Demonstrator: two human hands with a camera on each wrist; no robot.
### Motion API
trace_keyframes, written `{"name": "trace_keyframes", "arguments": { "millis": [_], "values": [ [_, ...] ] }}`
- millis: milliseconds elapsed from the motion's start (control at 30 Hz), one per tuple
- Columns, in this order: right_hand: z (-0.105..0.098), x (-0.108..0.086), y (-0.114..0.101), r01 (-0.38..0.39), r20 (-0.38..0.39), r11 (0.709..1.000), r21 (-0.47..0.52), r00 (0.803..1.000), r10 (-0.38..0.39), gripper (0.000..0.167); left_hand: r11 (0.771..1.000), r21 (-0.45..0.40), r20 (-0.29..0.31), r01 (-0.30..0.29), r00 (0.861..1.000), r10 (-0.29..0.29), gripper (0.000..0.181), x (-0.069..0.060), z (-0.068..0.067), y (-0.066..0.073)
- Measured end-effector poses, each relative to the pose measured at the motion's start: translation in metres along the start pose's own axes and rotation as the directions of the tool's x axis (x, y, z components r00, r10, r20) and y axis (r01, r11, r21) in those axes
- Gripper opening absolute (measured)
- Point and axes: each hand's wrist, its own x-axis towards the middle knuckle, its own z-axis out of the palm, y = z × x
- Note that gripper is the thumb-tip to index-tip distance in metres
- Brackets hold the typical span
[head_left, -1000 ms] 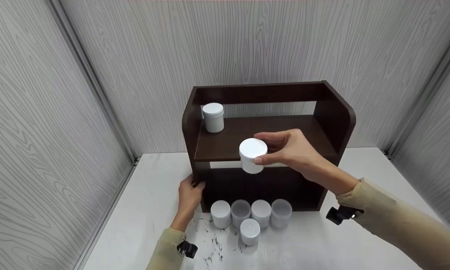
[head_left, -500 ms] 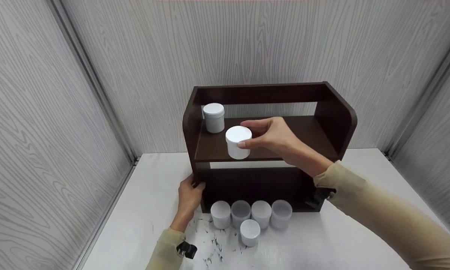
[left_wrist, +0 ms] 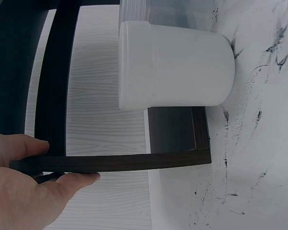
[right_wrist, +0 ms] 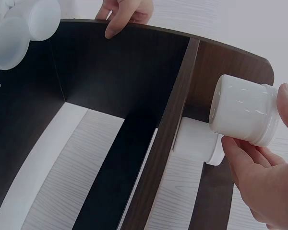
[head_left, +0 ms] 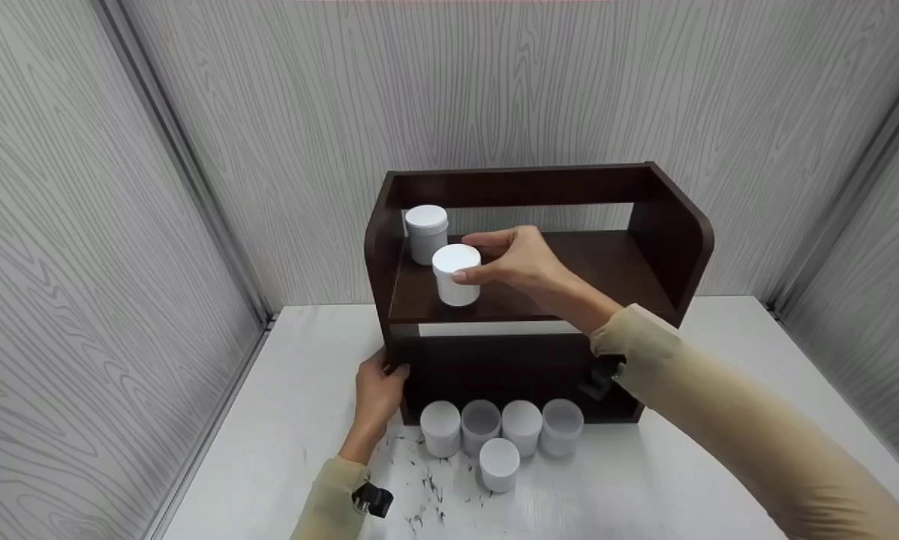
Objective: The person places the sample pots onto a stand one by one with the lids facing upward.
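My right hand (head_left: 521, 259) pinches a white lidded jar (head_left: 457, 277) between thumb and fingers, over the upper board of a dark brown shelf (head_left: 569, 255). Behind it, in the upper left corner, stands another white lidded jar (head_left: 427, 236); the right wrist view has the held jar (right_wrist: 242, 109) above and in front of that standing jar (right_wrist: 197, 140). My left hand (head_left: 378, 390) grips the shelf's left side panel, its thumb and fingers (left_wrist: 72, 184) on either side of the board in the left wrist view.
Before the shelf's lower compartment stand several jars in a row, some white-topped (head_left: 440, 427), some translucent (head_left: 481, 426). One more white jar (head_left: 500, 465) stands in front of them. Dark scuffs mark the white table (head_left: 269, 450). Grey wood-grain walls (head_left: 449, 90) surround it.
My right hand has carried the jar left and farther back, from before the shelf's front edge to near the standing jar. My left hand keeps its grip in place.
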Motion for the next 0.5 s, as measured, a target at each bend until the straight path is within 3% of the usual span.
{"name": "trace_keyframes", "arguments": {
  "millis": [500],
  "values": [
    [0.021, 0.031, 0.005, -0.001, -0.058, 1.0, -0.01, 0.998, 0.001, 0.055, 1.0, 0.002, -0.017, 0.005, 1.0, -0.005, 0.049, 0.002, 0.001, 0.0]
  ]
}}
